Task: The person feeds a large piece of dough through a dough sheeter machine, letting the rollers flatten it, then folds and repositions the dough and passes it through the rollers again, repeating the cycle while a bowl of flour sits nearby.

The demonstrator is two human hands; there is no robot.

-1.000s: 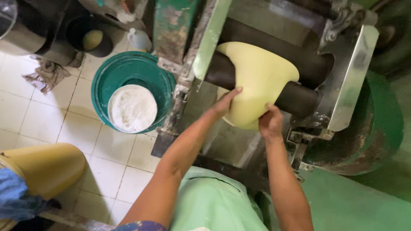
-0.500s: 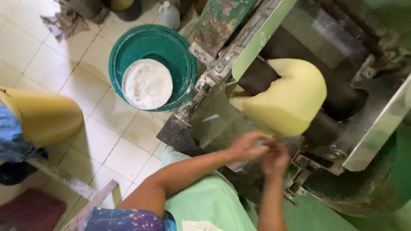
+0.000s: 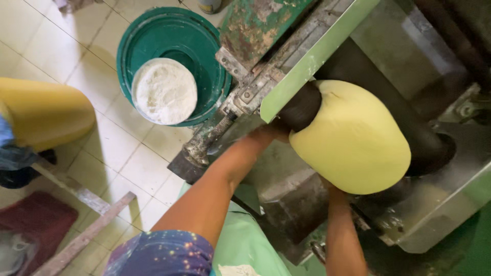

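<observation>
A wide sheet of pale yellow dough (image 3: 353,138) hangs over the dark roller (image 3: 304,105) of a worn green and grey machine. My left hand (image 3: 266,134) reaches under the left edge of the sheet, close to the roller; its fingers are mostly hidden by the dough. My right hand (image 3: 331,188) is below the sheet's lower edge and almost wholly covered by it. Whether either hand grips the dough cannot be seen.
A teal bucket (image 3: 138,41) holding a round white bowl of flour (image 3: 164,91) stands on the tiled floor, left of the machine. A yellow sack-like object (image 3: 41,115) and wooden bars (image 3: 84,225) lie at the left. A metal tray (image 3: 450,204) sits under the roller.
The view has come closer to the machine. Both hands moved from below and apart from the dough up under the sheet, which now hangs lower and wider over them.
</observation>
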